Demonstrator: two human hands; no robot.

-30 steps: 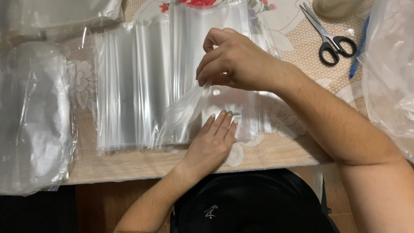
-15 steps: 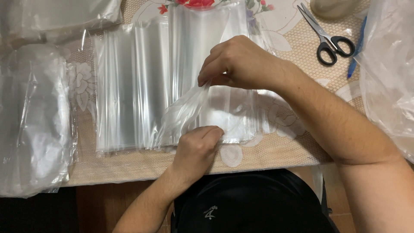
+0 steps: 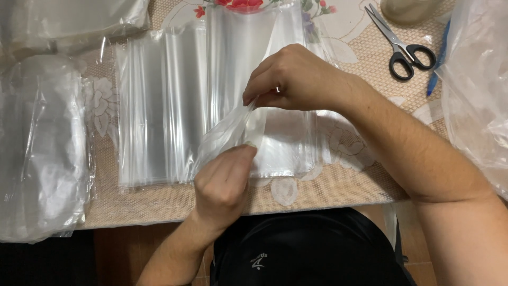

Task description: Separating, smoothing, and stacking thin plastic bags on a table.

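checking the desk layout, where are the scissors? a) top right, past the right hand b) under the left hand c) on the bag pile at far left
a: the scissors lie closed on the tablecloth at top right, beyond the right hand.

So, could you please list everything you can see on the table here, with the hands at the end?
clear bag: one, transparent, pinched between both hands above the stack
stack of clear bags: several overlapping, transparent, table centre
bundles of plastic: count unclear, transparent, left side
plastic heap: one, transparent, right edge
scissors: one, black handles, upper right
pen: one, blue, beside the scissors
tablecloth: one, beige with flowers, covering the table
left hand: pinching the bag's lower part
right hand: pinching its upper part
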